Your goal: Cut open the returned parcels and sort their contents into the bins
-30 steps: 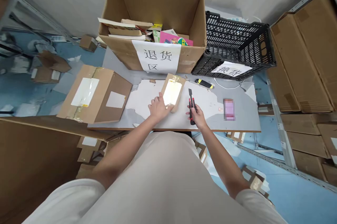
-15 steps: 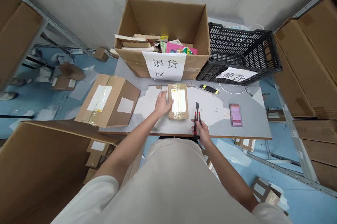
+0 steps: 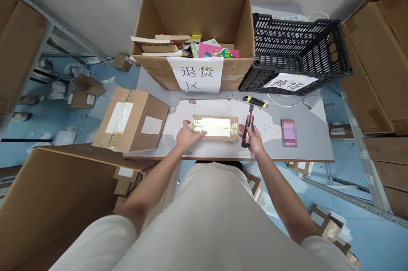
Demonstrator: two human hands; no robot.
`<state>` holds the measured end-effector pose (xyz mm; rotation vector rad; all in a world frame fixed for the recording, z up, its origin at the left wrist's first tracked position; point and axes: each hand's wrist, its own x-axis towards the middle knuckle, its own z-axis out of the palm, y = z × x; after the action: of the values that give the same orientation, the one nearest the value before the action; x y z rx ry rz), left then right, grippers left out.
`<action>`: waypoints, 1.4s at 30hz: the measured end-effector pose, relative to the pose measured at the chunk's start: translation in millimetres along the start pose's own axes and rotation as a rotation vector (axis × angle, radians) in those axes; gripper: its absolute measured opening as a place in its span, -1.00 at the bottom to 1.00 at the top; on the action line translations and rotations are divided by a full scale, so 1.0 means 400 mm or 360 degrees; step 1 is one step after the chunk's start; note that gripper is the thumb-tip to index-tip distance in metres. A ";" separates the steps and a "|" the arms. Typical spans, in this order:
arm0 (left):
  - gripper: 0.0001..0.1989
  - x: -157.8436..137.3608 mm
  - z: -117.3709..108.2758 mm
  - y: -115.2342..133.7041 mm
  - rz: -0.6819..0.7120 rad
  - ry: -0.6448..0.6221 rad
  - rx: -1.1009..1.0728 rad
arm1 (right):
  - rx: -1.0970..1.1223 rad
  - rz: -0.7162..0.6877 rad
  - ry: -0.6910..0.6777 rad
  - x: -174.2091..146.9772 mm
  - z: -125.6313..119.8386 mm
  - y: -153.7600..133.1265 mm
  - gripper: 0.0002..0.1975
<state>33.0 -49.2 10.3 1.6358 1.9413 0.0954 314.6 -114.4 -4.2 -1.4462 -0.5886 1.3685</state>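
Observation:
A small taped cardboard box (image 3: 215, 128) with a white label lies lengthwise across the white-topped table in front of me. My left hand (image 3: 188, 135) grips its left end, the thumb resting on the top and the fingers around the far corner. In my right hand (image 3: 253, 136) is a black and red utility knife (image 3: 247, 128), its blade pointing away from me. The right fingertips reach the box's right end. Behind the knife, a second utility knife (image 3: 255, 101), yellow and black, lies on the table.
A large carton (image 3: 153, 69) of books stands at the back, beside a black plastic crate (image 3: 302, 60). A bigger sealed box (image 3: 130, 120) sits at the table's left. On the right lies a pink blurred item (image 3: 289, 133). An open carton (image 3: 19, 203) stands lower left.
The small box has turned from lying front-to-back to lying crosswise. My left hand now grips its left end, and my right hand has moved right and forward with the utility knife.

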 end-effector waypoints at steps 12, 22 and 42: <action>0.06 0.049 0.015 0.041 0.1203 -0.0053 0.0529 | -0.0741 0.0142 -0.0316 -0.094 -0.116 -0.018 -0.24; 0.11 0.047 0.028 0.045 0.1187 0.0027 0.0477 | -0.1033 0.0087 -0.0306 -0.117 -0.107 -0.023 -0.37; 0.04 0.044 0.038 0.048 0.1130 0.0088 0.0409 | -0.2750 0.0146 -0.0545 -0.197 0.040 -0.198 -0.41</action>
<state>56.0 -33.3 -0.8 2.4509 1.3595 0.1738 303.4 -148.7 102.6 -2.4780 -2.2854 1.0290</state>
